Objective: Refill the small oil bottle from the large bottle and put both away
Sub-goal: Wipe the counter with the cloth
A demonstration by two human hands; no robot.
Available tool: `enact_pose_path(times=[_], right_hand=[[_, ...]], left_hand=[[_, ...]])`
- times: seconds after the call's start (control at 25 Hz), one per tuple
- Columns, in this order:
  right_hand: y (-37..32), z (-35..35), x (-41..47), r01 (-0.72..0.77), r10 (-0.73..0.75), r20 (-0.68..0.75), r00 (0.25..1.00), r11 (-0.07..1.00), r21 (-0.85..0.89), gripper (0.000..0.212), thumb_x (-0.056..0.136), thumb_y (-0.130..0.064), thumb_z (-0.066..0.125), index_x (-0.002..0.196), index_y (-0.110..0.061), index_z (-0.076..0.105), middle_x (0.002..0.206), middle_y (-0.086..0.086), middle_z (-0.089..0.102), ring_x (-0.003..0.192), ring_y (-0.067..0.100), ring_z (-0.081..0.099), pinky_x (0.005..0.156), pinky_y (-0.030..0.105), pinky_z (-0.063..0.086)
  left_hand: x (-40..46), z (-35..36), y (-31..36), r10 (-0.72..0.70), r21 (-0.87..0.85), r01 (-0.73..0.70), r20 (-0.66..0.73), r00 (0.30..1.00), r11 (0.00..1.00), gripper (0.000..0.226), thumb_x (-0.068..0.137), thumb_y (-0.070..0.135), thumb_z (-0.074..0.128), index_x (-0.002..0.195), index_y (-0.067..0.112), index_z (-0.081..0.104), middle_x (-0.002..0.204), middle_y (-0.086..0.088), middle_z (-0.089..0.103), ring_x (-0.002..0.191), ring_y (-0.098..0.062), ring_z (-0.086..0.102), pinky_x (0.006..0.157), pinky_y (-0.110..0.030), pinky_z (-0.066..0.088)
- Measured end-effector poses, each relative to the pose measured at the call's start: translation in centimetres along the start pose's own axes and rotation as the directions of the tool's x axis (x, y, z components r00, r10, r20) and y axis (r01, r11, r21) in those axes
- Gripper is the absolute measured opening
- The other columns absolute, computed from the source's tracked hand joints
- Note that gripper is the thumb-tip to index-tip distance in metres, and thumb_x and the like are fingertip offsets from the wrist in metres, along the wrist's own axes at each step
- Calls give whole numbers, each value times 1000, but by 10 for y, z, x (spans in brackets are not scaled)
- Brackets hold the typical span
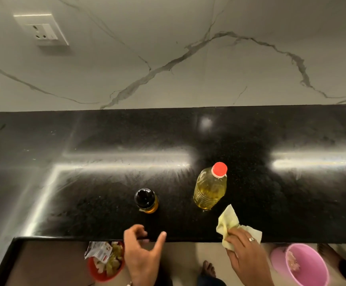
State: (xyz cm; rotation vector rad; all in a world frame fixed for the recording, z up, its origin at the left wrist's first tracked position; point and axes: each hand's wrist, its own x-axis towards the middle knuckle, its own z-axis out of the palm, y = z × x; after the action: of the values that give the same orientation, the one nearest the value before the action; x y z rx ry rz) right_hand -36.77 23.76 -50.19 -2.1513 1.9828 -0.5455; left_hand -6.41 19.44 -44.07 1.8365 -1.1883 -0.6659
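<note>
Stretching across the view, the polished black stone counter (pixel 106 178) carries both capped bottles upright and apart: the large clear plastic bottle of yellow oil (pixel 209 188) with a red cap, no label legible, and left of it the small dark-topped oil bottle (pixel 146 201). The right hand (pixel 244 250) grips a crumpled pale yellow cloth (pixel 228 221) at the counter's front edge. The left hand (pixel 142 252) hovers empty, fingers loosely spread.
</note>
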Motion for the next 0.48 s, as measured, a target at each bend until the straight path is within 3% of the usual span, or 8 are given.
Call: enact_pose_path(times=[0.12,0.2,0.28,0.4,0.48], right_hand=[[-25,9,5,-14,13,21,1000,999,46,38,58,-10,101,90,-17,80,110,1,76,99,22,74,84,35,62],[-40,11,12,-24,19,76,997,998,65,42,55,-10,103,89,-17,79,110,1,76,99,21,74,82,36,64],[-48,11,16,-35,26,106,994,996,77,40,57,-12,102,90,-19,79,111,-1,76,99,20,75,81,36,64],[-55,11,16,-51,43,83,996,994,93,37,62,-13,101,91,-20,78,111,-2,76,101,18,74,82,34,65],[-58,13,15,-65,58,67,996,992,107,36,64,-11,100,93,-19,79,112,-2,76,102,18,75,83,35,66]], left_hand=[[41,-11,-11,-19,3,19,39,999,1000,107,59,27,101,148,20,43,141,0,48,127,-14,53,101,-38,52],[72,-9,-11,-26,-34,31,155,988,999,123,57,28,102,158,21,32,153,6,42,139,-9,44,110,-32,42],[95,-6,-14,-9,-58,24,246,969,998,118,56,26,103,156,26,40,148,12,52,136,-9,51,111,-32,44],[111,-4,-9,38,-42,-28,284,958,999,81,58,19,102,127,39,65,117,18,73,112,-5,70,98,-24,55],[118,-1,0,53,-53,-39,281,958,998,72,58,17,102,113,47,67,102,20,77,100,2,72,93,-19,57]])
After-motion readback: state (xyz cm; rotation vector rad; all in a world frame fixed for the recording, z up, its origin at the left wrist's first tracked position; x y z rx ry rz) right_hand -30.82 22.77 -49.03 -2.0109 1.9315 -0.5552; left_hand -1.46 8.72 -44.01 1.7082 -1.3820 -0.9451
